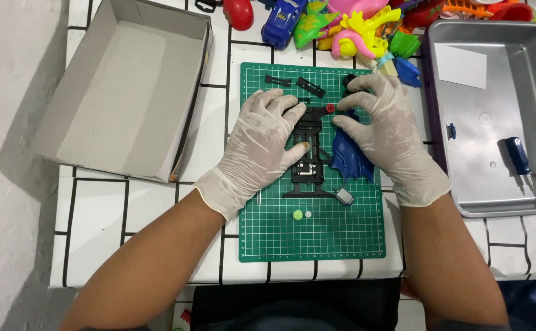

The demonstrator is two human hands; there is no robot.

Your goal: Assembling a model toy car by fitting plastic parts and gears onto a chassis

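Note:
A black toy car chassis [309, 160] lies lengthwise on a green cutting mat [317, 236]. My left hand [262, 140], in a white glove, rests on the chassis's left side, thumb on its middle. My right hand [385, 125], also gloved, pinches a small red gear [330, 108] at the chassis's top end. The blue car body shell [349, 160] lies under my right palm. A small grey motor [344, 196], a green gear [298, 215] and a white gear [308, 214] lie loose on the mat below the chassis.
Small black parts [311, 87] lie at the mat's top. An open cardboard box [124, 92] stands at the left. A metal tray [494, 116] at the right holds a blue-handled screwdriver [518, 156] and a white paper. Colourful plastic toys [353, 24] are piled at the back.

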